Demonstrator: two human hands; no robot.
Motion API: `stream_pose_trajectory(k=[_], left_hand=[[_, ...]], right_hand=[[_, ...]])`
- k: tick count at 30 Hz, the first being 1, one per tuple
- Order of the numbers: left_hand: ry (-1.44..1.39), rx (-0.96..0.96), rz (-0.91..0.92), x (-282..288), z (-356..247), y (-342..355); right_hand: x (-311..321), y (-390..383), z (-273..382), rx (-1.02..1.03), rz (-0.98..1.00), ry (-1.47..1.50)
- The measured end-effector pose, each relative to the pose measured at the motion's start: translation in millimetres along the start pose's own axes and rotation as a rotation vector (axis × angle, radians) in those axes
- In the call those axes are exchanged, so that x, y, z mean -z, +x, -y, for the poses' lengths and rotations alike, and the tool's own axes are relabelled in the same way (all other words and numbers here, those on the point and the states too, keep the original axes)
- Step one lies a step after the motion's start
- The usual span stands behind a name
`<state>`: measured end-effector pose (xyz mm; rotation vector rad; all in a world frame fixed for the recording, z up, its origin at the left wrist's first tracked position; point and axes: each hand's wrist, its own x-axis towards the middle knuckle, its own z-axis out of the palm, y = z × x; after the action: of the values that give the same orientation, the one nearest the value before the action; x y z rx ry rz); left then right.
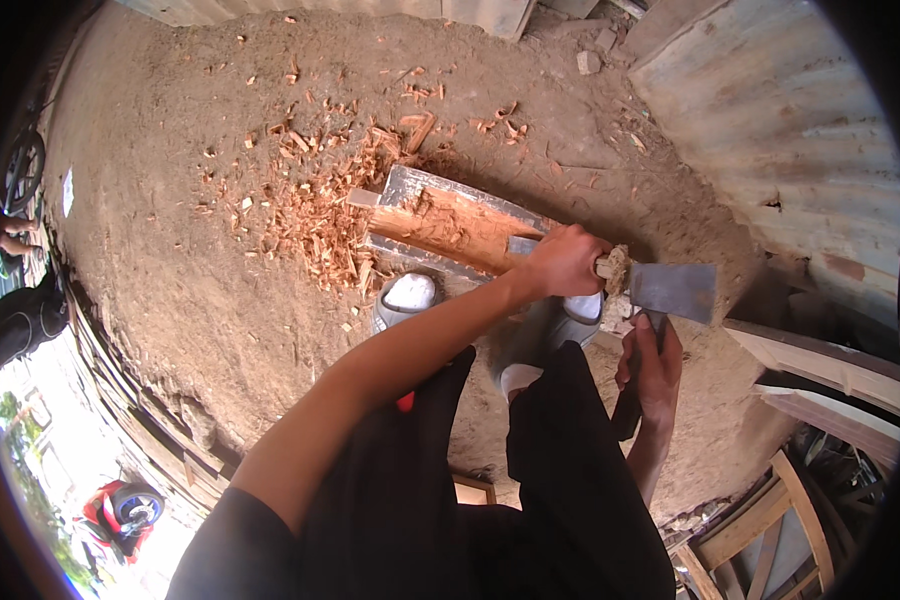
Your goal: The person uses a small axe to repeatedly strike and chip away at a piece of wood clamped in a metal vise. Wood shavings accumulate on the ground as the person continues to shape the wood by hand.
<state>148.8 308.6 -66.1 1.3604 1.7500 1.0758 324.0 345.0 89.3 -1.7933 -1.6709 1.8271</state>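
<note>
My left hand [567, 260] is wrapped round a chisel [522, 244], whose frayed wooden butt sticks out past the fist. The chisel's flat grey blade reaches into a hollowed wooden block [475, 222], with bare reddish wood inside and weathered grey-white edges. To the right, my right hand [657, 365] grips the dark handle of a hatchet [674, 291]. Its broad grey metal head is beside the chisel's butt; whether the two touch, I cannot tell. Loose chips partly cover the hollow's floor.
Reddish wood chips [320, 215] lie scattered on the dirt floor [170, 250]. My shoes [407, 295] are close against the block. Corrugated metal sheeting [780, 120] stands at the right, above stacked boards [820, 360] and a wooden frame [760, 530]. Another person's hand [15, 237] shows at far left.
</note>
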Motion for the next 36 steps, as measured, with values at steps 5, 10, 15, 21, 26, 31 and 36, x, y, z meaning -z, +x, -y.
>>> stream_pose_trajectory(k=[5, 10, 15, 21, 26, 31, 36], left_hand=[[-0.006, -0.006, 0.062, 2.8, -0.9, -0.9], [-0.025, -0.025, 0.013, 1.5, -3.4, -1.5], [-0.015, -0.038, 0.014, -2.8, -0.2, -0.2], [0.027, -0.05, 0.011, -5.7, -0.2, 0.2], [0.018, -0.064, 0.002, -4.1, -1.0, 0.0], [0.018, -0.045, 0.046, -2.8, -2.4, 1.8], [0.024, -0.064, 0.008, -0.7, 0.5, -0.8]], right_hand=[[-14.9, 0.3, -5.3, -0.009, -0.007, 0.027], [-7.4, -0.2, 0.0, 0.028, -0.089, 0.111], [-3.4, 4.0, -5.9, -0.04, -0.075, -0.071], [-10.8, 1.9, -14.2, 0.01, -0.203, 0.094], [7.1, 4.7, -15.3, -0.076, -0.047, -0.019], [-7.7, 1.2, -18.7, -0.063, -0.096, -0.002], [-2.6, -3.4, -11.4, -0.044, -0.12, 0.034]])
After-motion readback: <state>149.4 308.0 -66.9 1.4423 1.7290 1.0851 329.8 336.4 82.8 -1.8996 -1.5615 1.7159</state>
